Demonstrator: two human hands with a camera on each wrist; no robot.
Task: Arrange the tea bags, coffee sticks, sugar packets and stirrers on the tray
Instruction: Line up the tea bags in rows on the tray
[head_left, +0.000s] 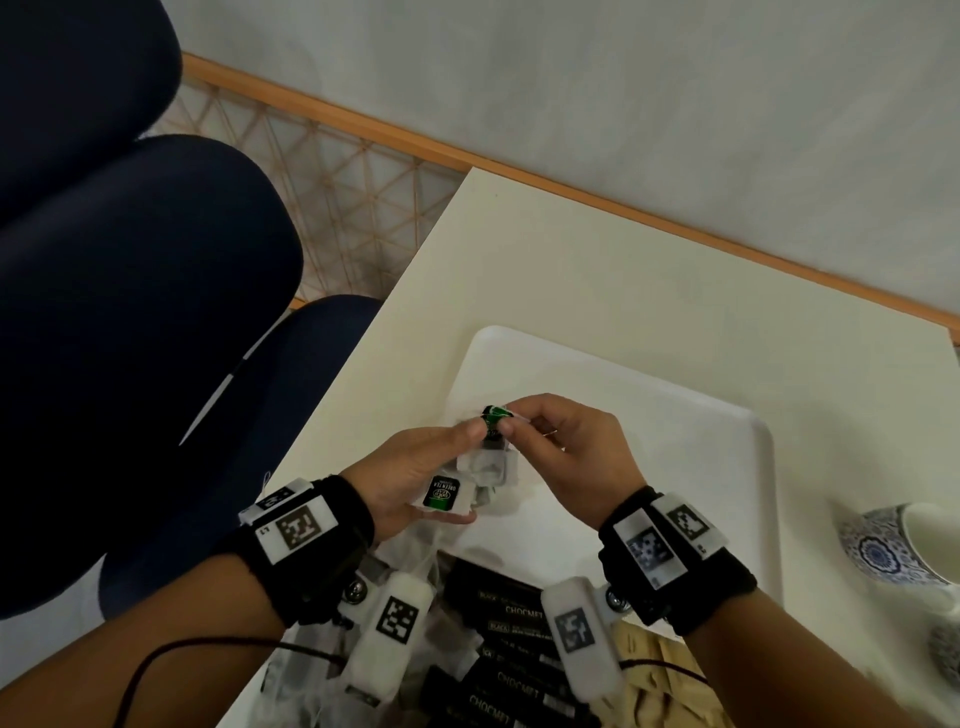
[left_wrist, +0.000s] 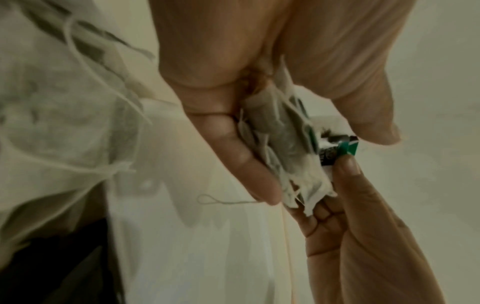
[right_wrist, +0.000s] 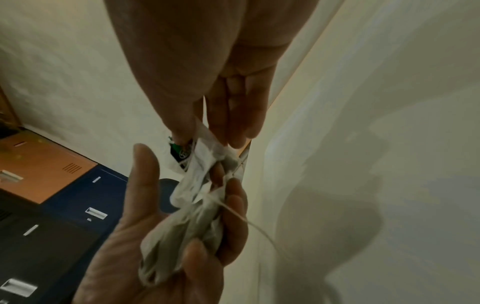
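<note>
Judging by how things lie, the arranging has barely begun: the white tray (head_left: 737, 447) shows a bare floor across its far half, toward twelve o'clock, and nothing seen on it looks sorted into rows. At the tray's near edge, around six o'clock, a loose heap waits: more tea bags in gauzy paper at seven o'clock, the black coffee sticks (head_left: 511, 618) in the middle, and a pale beige pile (head_left: 660, 670) at five o'clock that may be sugar packets or stirrers, though it is too blurred to tell which. The left hand (head_left: 410, 486) hovers over the tray's near-left part, palm turned inward, its fingers curled around a bunch of tea bags (head_left: 480, 467); one green-labelled tag (head_left: 441, 493) sits against its palm, and the thumb points toward one o'clock. Just to its right, the right hand (head_left: 566, 452) meets it fingertip to fingertip, thumb and forefinger pinching a second green tag (head_left: 496, 415) at the top of the bunch, the other fingers loosely bent behind. A string trails loose from the bags in the wrist views. My reading is that the person is teasing one bag free of the tangle. A patterned blue-and-white cup (head_left: 904, 545) stands off the tray at three o'clock.
</note>
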